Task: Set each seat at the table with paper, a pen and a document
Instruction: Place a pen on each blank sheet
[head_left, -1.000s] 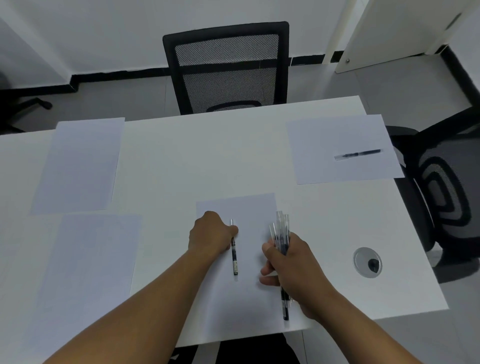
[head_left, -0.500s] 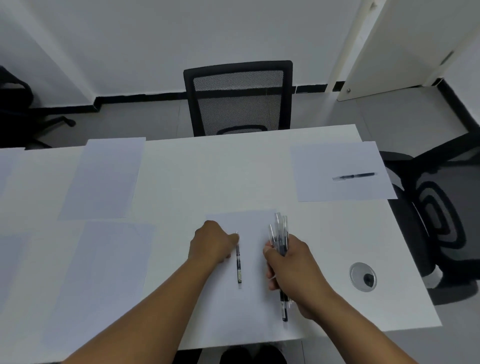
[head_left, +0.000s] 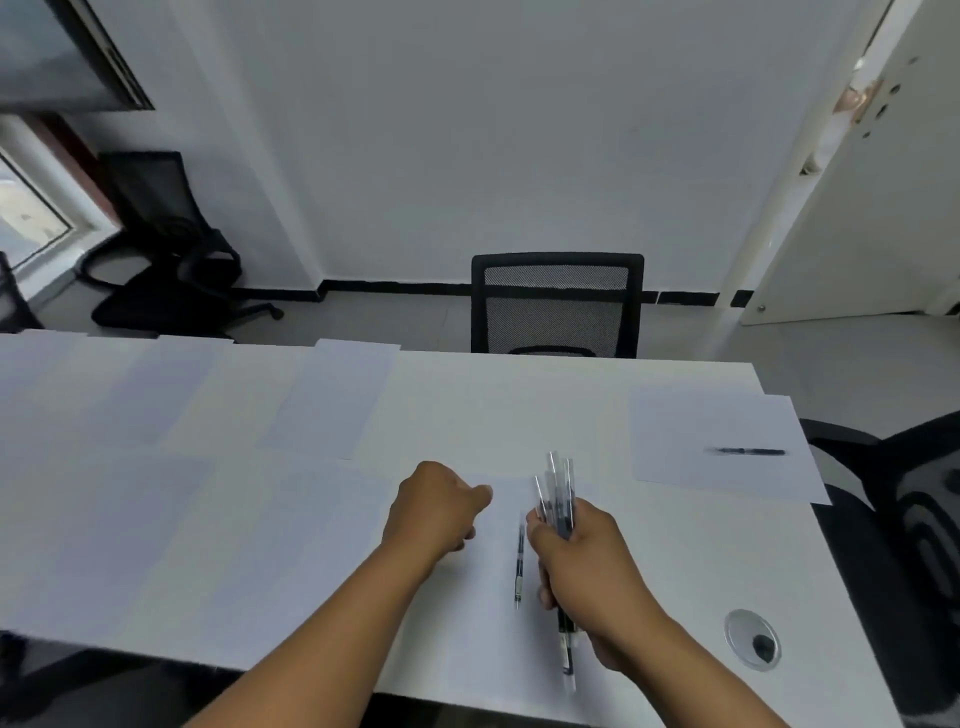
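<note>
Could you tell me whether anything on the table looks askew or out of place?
Only slightly: the white sheet at the right end overhangs the white table's edge. Its black pen lies neatly across it.

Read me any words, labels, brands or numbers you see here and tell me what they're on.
None can be read.
Sheets of paper: look blank.
Pen on the near sheet: too blurred.
Pen on the right sheet: too blurred.
Bundle of pens in the right hand: too blurred.
</note>
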